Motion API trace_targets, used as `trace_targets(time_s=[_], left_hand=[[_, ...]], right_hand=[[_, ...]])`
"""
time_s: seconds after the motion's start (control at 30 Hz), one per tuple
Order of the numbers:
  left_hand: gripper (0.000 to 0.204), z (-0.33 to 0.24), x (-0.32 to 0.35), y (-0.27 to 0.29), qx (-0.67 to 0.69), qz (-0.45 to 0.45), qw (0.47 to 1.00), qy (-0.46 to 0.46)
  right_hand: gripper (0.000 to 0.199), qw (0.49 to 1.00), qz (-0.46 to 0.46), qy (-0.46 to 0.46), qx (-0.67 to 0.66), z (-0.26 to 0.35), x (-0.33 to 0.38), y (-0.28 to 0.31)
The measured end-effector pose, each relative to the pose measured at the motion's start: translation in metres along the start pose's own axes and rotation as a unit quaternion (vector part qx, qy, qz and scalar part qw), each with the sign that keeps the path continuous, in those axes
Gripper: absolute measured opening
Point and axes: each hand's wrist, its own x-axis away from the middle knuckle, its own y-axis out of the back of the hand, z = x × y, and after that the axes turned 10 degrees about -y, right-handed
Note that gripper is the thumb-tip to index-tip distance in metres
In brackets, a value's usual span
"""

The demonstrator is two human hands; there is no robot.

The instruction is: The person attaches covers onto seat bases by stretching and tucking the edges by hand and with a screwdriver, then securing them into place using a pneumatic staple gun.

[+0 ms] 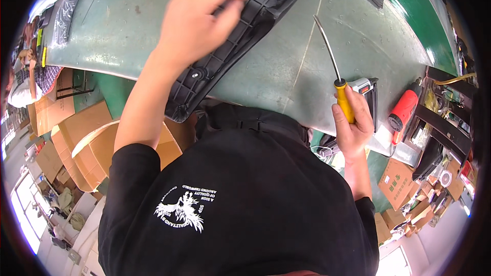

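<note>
My left hand (197,18) rests on a black ribbed plastic panel (225,56) that lies on the grey-green worktable (128,25); its fingers curl over the panel's upper edge and grip it. My right hand (353,122) is closed around the yellow handle of a long thin screwdriver (335,71). The metal shaft points up and away over the table, apart from the panel. My black shirt fills the lower middle of the view.
A red heat gun (404,110) and a small grey power tool (369,92) lie on the table's right edge. Open cardboard boxes (87,143) stand on the floor at left, more boxes (399,181) and clutter at right. Another person (25,71) is at far left.
</note>
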Motion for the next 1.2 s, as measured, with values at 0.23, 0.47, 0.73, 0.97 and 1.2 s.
trace_targets(time_s=[0.23,0.47,0.73,0.97,1.2], left_hand=[[0.018,-0.018,-0.003,-0.022,0.193,0.137,0.963,0.127],[0.01,-0.02,-0.002,-0.026,0.264,0.115,0.943,0.164],[0.007,-0.025,0.01,-0.037,-0.001,-0.071,0.997,-0.026],[0.017,-0.042,0.007,-0.025,-0.172,-0.076,0.981,-0.055],[0.013,-0.039,0.012,-0.017,-0.142,-0.116,0.981,-0.058]], right_hand=[[0.049,0.999,-0.005,0.03,-0.015,0.007,-0.012,-0.005],[0.049,1.0,-0.007,0.014,-0.009,0.013,-0.021,-0.009],[0.05,0.996,0.018,0.056,0.064,0.039,-0.057,-0.02],[0.049,0.992,0.036,0.067,0.102,0.05,-0.074,-0.026],[0.053,0.993,0.043,0.054,0.101,0.053,-0.072,-0.031]])
